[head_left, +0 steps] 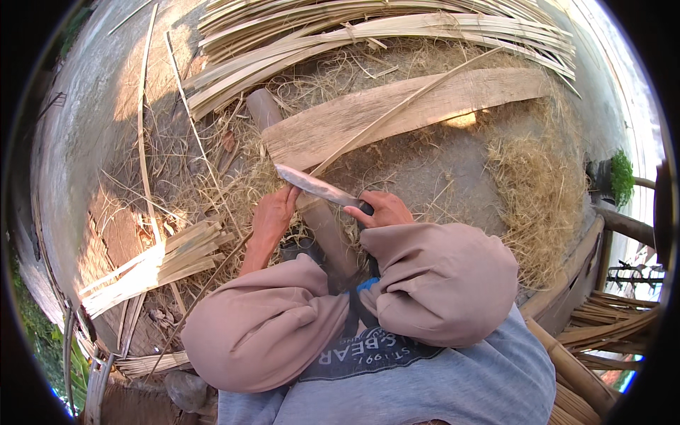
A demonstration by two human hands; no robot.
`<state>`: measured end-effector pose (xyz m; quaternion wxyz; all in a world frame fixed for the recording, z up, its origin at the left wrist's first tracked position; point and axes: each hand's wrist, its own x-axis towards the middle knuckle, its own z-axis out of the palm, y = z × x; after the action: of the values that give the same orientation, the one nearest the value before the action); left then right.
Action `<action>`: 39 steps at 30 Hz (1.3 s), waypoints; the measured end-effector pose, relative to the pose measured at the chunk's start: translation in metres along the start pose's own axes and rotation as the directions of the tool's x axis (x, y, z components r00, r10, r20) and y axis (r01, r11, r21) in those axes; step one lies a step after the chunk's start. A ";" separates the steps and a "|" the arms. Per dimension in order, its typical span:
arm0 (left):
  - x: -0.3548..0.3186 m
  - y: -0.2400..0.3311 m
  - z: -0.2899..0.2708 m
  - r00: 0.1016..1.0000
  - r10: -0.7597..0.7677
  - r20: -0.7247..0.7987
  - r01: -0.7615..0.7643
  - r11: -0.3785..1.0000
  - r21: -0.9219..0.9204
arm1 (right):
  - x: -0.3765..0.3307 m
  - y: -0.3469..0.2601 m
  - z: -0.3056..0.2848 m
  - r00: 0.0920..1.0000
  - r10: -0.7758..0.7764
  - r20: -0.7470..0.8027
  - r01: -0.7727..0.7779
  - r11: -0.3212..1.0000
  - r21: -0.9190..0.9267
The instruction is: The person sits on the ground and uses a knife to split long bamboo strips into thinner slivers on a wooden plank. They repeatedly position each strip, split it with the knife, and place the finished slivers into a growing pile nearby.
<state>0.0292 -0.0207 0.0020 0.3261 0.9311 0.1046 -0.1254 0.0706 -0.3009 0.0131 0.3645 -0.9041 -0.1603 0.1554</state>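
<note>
1. Twelve o'clock is straight ahead of the person, and positions are taken from the knife [319, 187], which is near the middle of the view.
2. The right hand [386, 208], at four o'clock, is closed firmly around the dark handle; the blade points toward ten o'clock.
3. The left hand [275, 212], at eight o'clock, has its fingers drawn together just beside the blade and appears to pinch a narrow strip [414, 103]. The thumb's grip is hidden.
4. The strip slants from one o'clock, across a broad plank [340, 127], down to the blade.
5. At six o'clock, a round log [329, 234] lies between the person's knees [439, 283].
6. Long split strips [375, 32] are heaped at twelve o'clock; curly shavings [535, 205] lie at three.
7. The likeliest harm is a cut: the left fingertips are very near the blade, so a slip or a sudden jerk of the strip could bring them together.
8. A tilted blade might bite too deep and snap the strip; uneven pressure could leave it ragged.
</note>
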 end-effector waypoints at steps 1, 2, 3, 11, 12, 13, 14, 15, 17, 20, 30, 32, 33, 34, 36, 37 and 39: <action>0.001 -0.003 0.006 1.000 0.013 -0.010 -0.012 0.999 0.033 | -0.004 -0.005 0.003 0.998 -0.061 0.020 0.062 0.997 -0.041; 0.000 -0.006 0.010 0.999 0.024 -0.020 -0.023 0.998 0.066 | 0.005 0.001 -0.002 1.000 -0.027 -0.009 0.026 0.997 -0.073; -0.002 0.007 0.005 1.000 -0.020 0.005 0.020 0.999 0.027 | 0.017 0.021 -0.016 0.998 0.023 -0.053 -0.028 0.994 -0.104; -0.004 0.006 -0.004 0.999 -0.031 0.044 0.030 0.999 0.013 | 0.052 0.066 -0.048 0.986 -0.026 -0.164 0.002 0.989 -0.146; -0.005 0.004 -0.005 0.998 -0.038 0.055 0.037 0.999 0.021 | 0.041 0.068 -0.041 0.981 -0.140 -0.135 0.113 0.975 -0.191; -0.008 -0.001 -0.006 0.999 -0.019 0.051 0.018 1.000 0.016 | 0.032 0.072 -0.036 0.962 -0.254 -0.097 0.226 0.946 -0.234; -0.017 -0.007 -0.010 0.999 -0.020 0.036 0.020 1.000 -0.012 | 0.037 0.087 -0.048 0.982 -0.063 -0.177 0.027 0.980 -0.198; -0.025 -0.013 -0.015 1.000 -0.021 0.022 0.022 0.999 -0.040 | 0.051 0.108 -0.070 0.960 0.132 -0.246 -0.172 0.974 -0.148; -0.036 -0.019 -0.020 1.000 -0.016 0.003 0.016 0.998 -0.067 | 0.065 0.128 -0.094 0.865 0.372 -0.337 -0.398 0.917 -0.009; -0.030 -0.028 -0.017 0.999 -0.004 0.052 0.008 0.996 -0.092 | 0.062 0.123 -0.099 0.877 0.325 -0.355 -0.336 0.941 0.029; -0.041 -0.072 -0.053 0.817 -0.222 0.532 0.431 0.848 -0.308 | 0.077 0.176 -0.124 0.794 0.384 -0.472 -0.428 0.904 0.016; -0.030 -0.046 -0.038 0.897 -0.226 0.379 0.370 0.855 -0.364 | 0.078 0.160 -0.115 0.826 0.337 -0.451 -0.399 0.916 -0.047; -0.031 -0.039 -0.028 0.954 -0.160 0.252 0.246 0.899 -0.362 | 0.087 0.150 -0.099 0.844 0.336 -0.418 -0.375 0.927 -0.012; -0.020 -0.029 -0.014 0.990 -0.054 0.132 0.098 0.932 -0.350 | 0.088 0.145 -0.091 0.847 0.345 -0.405 -0.372 0.928 0.014; -0.005 -0.007 0.008 0.995 0.075 -0.059 -0.082 0.987 -0.141 | 0.081 0.123 -0.068 0.856 0.418 -0.304 -0.388 0.908 0.156; 0.000 0.003 0.012 0.978 0.151 -0.147 -0.155 0.988 -0.016 | 0.076 0.106 -0.057 0.871 0.425 -0.245 -0.385 0.902 0.195; 0.006 0.031 0.000 0.998 0.012 -0.055 -0.012 1.000 -0.005 | 0.042 0.070 -0.029 0.960 0.225 -0.165 -0.215 0.974 0.075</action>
<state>0.0438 -0.0438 0.0178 0.3262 0.9340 0.1082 -0.0977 0.1321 -0.3496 -0.0240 0.3826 -0.9157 -0.0223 0.1206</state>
